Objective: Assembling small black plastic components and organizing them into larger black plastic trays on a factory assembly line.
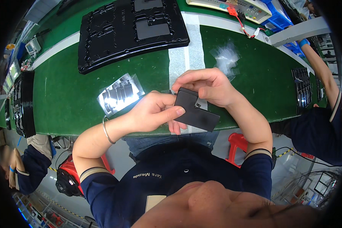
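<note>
A flat black L-shaped part [195, 112] with a small connector in its notch is held over the near edge of the green table. My left hand [155, 111] grips its left side, thumb on the top face and fingers underneath. At its upper end, my right hand [212, 87] curls its fingers around the corner, with the thumb near the notch. What the right fingertips pinch, apart from the part's edge, is hard to make out. Left of my hands lies a clear sheet with dark strips [121, 93]. Clear film pieces [227, 59] are beyond my right hand.
A stack of black moulded trays [114, 41] stands at the far left, its top tray holding similar dark parts. More black trays stack at the left edge [23, 102] and right edge [302, 89]. Other people's arms [319, 62] show at the sides. Behind is a control box [239, 9] with red leads.
</note>
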The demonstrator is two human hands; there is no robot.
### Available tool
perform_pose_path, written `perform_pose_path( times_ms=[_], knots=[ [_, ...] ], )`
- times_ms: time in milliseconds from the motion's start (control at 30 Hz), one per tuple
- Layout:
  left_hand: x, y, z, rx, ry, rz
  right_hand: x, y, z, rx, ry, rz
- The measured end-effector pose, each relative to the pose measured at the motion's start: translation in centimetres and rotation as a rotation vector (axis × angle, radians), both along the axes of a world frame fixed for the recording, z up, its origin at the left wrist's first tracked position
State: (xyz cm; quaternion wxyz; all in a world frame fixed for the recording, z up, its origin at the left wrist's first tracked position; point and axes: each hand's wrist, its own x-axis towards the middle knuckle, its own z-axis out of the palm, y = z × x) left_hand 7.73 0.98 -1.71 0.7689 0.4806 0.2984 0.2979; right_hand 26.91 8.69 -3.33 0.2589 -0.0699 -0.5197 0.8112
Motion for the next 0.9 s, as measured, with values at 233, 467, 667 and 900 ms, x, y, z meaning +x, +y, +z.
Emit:
perform_pose_path(
  times_ms=[233, 467, 667, 900],
  knots=[
    [-0.2, -0.1, 0.3, 0.027, 0.041, 0.016, -0.2, -0.1, -0.1, 0.014, -0.021, -0.047],
    [-0.1, 0.1, -0.6, 0.355, 0.253, 0.275, -0.1, 0.3, 1.5, -0.072, 0.112, -0.061],
    [0.0, 0.4, -0.2, 0.161, 0.174, 0.319, 0.5, -0.2, 1.5, 0.514, -0.299, -0.326],
    [0.1, 0.4, -0.7, 0.199, 0.163, 0.279, 0.6, -0.7, 1.6, 0.632, -0.298, -0.383]
  ],
)
